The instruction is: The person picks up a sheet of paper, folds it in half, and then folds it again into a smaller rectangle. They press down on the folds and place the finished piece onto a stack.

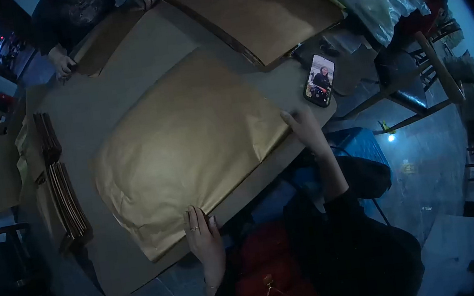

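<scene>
A large, bulging brown paper bag (179,137) lies across the table in front of me. Its surface has creases near the lower left corner and along the near side. My left hand (203,238) rests on the near edge, fingers stretched out over the paper, a ring on one of them. At the right corner, my right hand (306,130) grips the bag's edge, thumb on top and the other fingers partly hidden.
A phone (320,80) showing a person stands at the table's right. Beyond lies a stack of brown sheets (255,9). Across the table, another person's hands hold a brown piece (108,42). Folded brown bundles (67,201) stand left. A wooden chair (438,73) is at right.
</scene>
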Motion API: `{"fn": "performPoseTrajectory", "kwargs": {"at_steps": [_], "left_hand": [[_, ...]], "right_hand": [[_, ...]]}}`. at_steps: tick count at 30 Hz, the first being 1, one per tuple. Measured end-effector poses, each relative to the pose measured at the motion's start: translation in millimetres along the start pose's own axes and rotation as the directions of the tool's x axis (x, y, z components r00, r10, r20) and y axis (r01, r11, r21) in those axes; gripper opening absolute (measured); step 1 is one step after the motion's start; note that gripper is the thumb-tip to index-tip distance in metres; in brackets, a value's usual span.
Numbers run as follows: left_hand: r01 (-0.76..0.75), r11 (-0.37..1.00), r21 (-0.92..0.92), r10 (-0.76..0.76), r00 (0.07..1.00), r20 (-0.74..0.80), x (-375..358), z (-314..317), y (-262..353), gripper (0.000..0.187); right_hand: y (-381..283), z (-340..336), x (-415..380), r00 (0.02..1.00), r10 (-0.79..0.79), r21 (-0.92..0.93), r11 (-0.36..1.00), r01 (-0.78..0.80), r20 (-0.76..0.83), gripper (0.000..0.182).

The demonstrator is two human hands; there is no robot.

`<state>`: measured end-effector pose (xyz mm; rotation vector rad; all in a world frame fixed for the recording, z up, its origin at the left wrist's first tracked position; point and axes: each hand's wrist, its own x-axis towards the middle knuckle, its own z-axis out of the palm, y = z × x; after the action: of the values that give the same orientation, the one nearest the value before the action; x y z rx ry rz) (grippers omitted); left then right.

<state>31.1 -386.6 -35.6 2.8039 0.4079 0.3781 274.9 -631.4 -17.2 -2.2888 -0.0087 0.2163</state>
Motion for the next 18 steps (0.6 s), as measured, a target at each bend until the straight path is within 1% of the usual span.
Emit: {"fn": "performPoseTrajectory", "kwargs": {"at_steps": [2, 3, 4, 5, 6, 7, 8, 9, 10, 11, 13, 14, 15, 17, 18], "left_hand": [[0.006, 1.0, -0.009, -0.006, 1.0, 0.005, -1, 1, 0, 0.041], [0.014, 1.0, -0.016, -0.013, 1.0, 0.01, -2, 1, 0, 0.041], [0.008, 1.0, -0.016, -0.008, 1.0, 0.01, -2, 0, 0, 0.041], [-0.004, 1.0, 0.025, 0.002, 0.998, 0.056, -1, -1, 1, 0.043], [-0.016, 0.998, 0.067, 0.009, 0.994, 0.105, -2, -2, 1, 0.045], [-0.021, 0.998, 0.065, 0.014, 0.994, 0.105, -2, -1, 1, 0.045], [-0.027, 0.997, 0.076, 0.02, 0.996, 0.09, -2, 0, 1, 0.044], [-0.032, 0.996, 0.088, 0.026, 0.997, 0.076, -2, 2, 0, 0.044], [-0.078, 0.995, 0.069, 0.077, 0.997, 0.023, -2, 4, -2, 0.047], [-0.078, 0.994, 0.07, 0.076, 0.997, 0.025, -2, 4, -1, 0.047], [-0.069, 0.995, 0.076, 0.068, 0.998, 0.02, -1, 3, 0, 0.049], [-0.069, 0.994, 0.082, 0.066, 0.997, 0.035, -1, 5, -2, 0.051], [-0.046, 0.995, 0.093, 0.043, 0.998, 0.034, -1, 4, -1, 0.051], [-0.032, 0.995, 0.093, 0.026, 0.998, 0.065, 0, 1, 6, 0.053], [0.006, 0.996, 0.093, -0.015, 0.994, 0.105, 0, 1, 10, 0.055]], "right_hand": [[2, 0, 0, 0.99, 0.133, 0.084, 0.988, -0.129, -0.041, 0.049], [8, 1, 2, 0.99, 0.135, 0.086, 0.988, -0.131, -0.045, 0.049], [16, 4, 4, 0.988, 0.154, 0.282, 0.947, -0.152, 0.016, 0.051], [21, 4, 5, 0.984, 0.158, 0.465, 0.868, -0.176, 0.079, 0.055], [7, -1, -2, 0.983, 0.15, 0.598, 0.78, -0.182, 0.104, 0.055], [9, 3, -3, 0.983, 0.152, 0.6, 0.779, -0.181, 0.099, 0.055], [14, 9, -3, 0.98, 0.158, 0.756, 0.624, -0.197, 0.124, 0.052], [15, 12, -6, 0.976, 0.158, 0.875, 0.437, -0.206, 0.151, 0.048], [12, 9, -12, 0.971, 0.046, 0.947, 0.215, -0.237, 0.233, 0.043], [13, 11, -13, 0.971, 0.048, 0.947, 0.214, -0.239, 0.234, 0.043], [17, 21, -13, 0.922, 0.079, 0.924, -0.078, -0.373, 0.379, 0.04], [23, 28, -12, 0.923, 0.111, 0.929, -0.005, -0.37, 0.369, 0.043], [29, 28, -12, 0.915, 0.1, 0.92, -0.002, -0.392, 0.39, 0.043], [37, 31, -12, 0.877, -0.204, 0.838, -0.265, -0.477, 0.435, 0.049], [-5, 18, -26, 0.913, -0.004, 0.893, -0.204, -0.401, 0.409, 0.054]]}}
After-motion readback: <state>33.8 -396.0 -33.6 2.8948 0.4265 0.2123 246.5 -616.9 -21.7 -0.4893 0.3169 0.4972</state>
